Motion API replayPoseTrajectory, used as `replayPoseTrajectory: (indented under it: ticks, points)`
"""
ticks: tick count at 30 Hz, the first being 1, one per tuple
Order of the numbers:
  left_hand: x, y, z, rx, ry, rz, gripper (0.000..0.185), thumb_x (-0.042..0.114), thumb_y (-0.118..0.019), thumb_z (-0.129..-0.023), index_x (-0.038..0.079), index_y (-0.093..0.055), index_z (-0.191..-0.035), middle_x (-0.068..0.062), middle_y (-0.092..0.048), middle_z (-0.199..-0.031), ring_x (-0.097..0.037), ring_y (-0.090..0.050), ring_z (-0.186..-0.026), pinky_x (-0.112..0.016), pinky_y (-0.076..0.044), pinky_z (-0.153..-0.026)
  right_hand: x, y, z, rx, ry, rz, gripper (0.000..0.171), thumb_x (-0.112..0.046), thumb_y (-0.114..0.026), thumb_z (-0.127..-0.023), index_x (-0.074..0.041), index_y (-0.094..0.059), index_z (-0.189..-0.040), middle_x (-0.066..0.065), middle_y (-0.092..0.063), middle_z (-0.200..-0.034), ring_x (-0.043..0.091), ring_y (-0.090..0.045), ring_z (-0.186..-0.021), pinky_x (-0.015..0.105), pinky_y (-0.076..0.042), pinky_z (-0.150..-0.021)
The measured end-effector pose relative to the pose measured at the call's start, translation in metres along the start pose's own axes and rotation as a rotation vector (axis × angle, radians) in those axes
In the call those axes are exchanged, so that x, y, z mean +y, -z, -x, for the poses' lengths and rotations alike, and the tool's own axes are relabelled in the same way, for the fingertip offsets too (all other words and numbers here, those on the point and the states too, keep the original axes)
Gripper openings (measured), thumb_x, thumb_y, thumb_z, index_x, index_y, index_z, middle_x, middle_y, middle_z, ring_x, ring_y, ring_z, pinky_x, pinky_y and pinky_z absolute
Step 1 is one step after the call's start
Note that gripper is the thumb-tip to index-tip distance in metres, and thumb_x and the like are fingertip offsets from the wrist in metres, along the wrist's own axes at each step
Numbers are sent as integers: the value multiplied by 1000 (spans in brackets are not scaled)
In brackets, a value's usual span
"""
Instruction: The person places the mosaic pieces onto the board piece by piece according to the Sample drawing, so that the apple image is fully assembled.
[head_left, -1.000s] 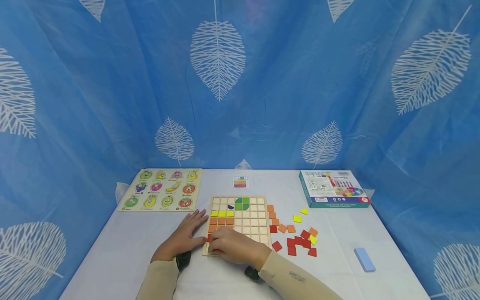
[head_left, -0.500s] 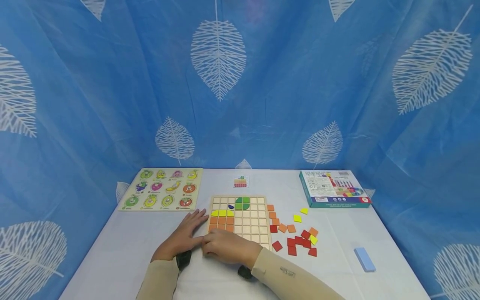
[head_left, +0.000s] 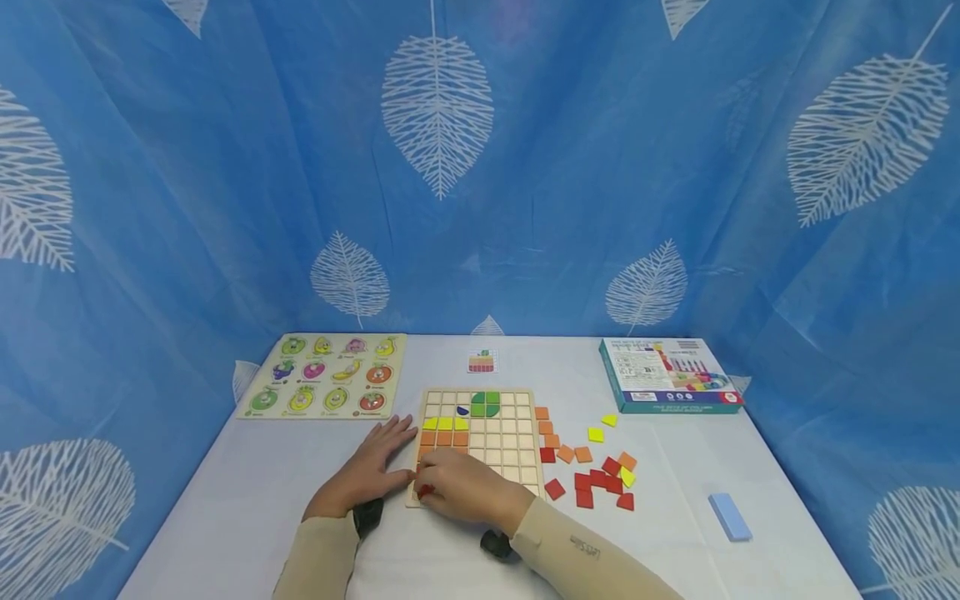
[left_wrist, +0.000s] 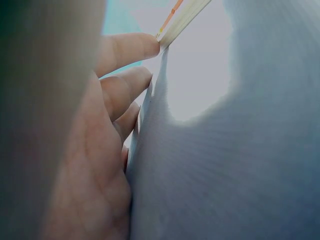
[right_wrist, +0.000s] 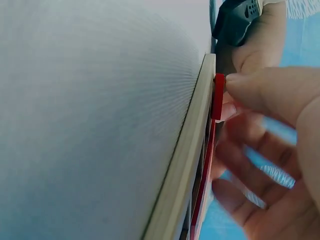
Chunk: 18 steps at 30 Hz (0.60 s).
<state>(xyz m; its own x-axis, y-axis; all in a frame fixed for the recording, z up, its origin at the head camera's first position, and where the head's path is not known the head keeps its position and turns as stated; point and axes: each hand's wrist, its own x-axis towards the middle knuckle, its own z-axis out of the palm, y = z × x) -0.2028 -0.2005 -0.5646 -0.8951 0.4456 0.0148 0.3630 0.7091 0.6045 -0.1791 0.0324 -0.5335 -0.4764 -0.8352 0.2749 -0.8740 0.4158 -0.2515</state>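
Blue cloth printed with white leaves hangs behind and around a desk (head_left: 262, 500) covered in pale fabric. Near its front edge lies a light wooden grid board (head_left: 480, 442), its square cells partly filled: green pieces and a small dark blue one at the far side, a row of yellow tiles below them, then orange tiles along the left columns. A small flat red tile (head_left: 425, 491), square and glossy, sits at the board's near left corner; the right wrist view shows it standing up from the board's surface, level with the rim. The right hand (head_left: 468, 490) lies over the board's near left part, its curled fingers (right_wrist: 270, 92) pinching that red tile at the edge, with more red showing along the near row beneath it. The left hand (head_left: 371, 471) rests flat on the desk just beside the board's left side, fingers straight and holding nothing, the fingertips (left_wrist: 131, 47) touching the board's edge. Loose red, orange and yellow tiles (head_left: 596, 479) lie scattered on the desk to the right of the board, well apart from both hands. Farther off are a fruit peg puzzle (head_left: 326, 377) at the far left, a small pattern card (head_left: 482, 362) beyond the board, a teal box (head_left: 667, 377) at the far right, and a pale blue block (head_left: 729, 517) near the right front.
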Motion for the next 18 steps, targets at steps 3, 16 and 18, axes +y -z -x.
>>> replayPoseTrajectory:
  ticks: [3, 16, 18]
  points:
    - [0, 0, -1, -3, 9, 3, 78, 37, -75, -90, 7, -50, -157, -9, -34, -168, -34, -17, -158, -58, -10, -126, 0, 0, 1, 24, -50, 45, 11, -25, -85, -92, -18, -80, -99, -10, -61, -95, -1, -52, -84, 11, -46, -77]
    - [1, 0, 0, -13, 1, 4, 77, 38, -75, -91, 6, -50, -157, -11, -34, -168, -34, -17, -158, -57, -9, -126, -4, -3, -4, 35, -48, 1, 7, -12, -83, -89, -15, -82, -95, -9, -66, -91, -2, -56, -82, 9, -47, -77]
    - [0, 0, -1, -10, -3, 3, 77, 37, -74, -91, 6, -50, -157, -11, -34, -168, -34, -18, -158, -57, -9, -126, -4, -3, -4, 35, -59, -22, 8, -10, -83, -89, -14, -82, -97, -9, -67, -92, -2, -58, -84, 9, -47, -79]
